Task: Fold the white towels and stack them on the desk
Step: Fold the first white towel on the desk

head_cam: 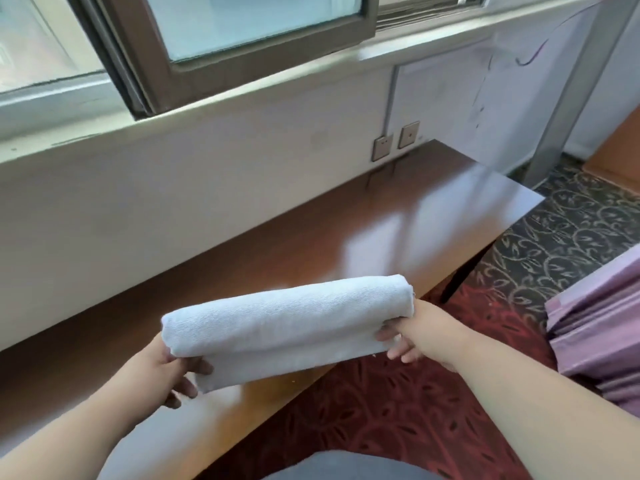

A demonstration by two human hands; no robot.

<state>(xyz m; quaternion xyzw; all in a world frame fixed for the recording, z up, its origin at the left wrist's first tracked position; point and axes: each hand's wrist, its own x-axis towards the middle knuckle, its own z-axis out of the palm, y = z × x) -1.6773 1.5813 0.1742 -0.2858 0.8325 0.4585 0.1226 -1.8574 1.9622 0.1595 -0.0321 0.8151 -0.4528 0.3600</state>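
Hands first: we are holding a folded white terry towel (pixel 287 327) between both of them, lifted just above the near edge of the glossy reddish-brown wooden desk (pixel 381 216). Our left hand (pixel 166 372) is gripping the towel's left end, thumb tucked behind the cloth and fingers curling under its lower corner. Our right hand (pixel 412 337) is pinching the right end, fingers curling round the folded edge with the thumb hidden beneath the fabric. We are keeping the towel roughly level, its right end slightly higher and farther from us.

The desk is running along a cream wall (pixel 173 188) beneath a brown-framed window (pixel 221 43). We are seeing two beige square wall plates (pixel 396 140) just above the desk's far end; no lettering on them is readable, and we are finding no brand or label on the towel either. A dark patterned carpet (pixel 571 233) is lying to the right, turning red (pixel 398 417) nearer to us, and folded pale purple fabric (pixel 602 327) is sitting at the right edge.
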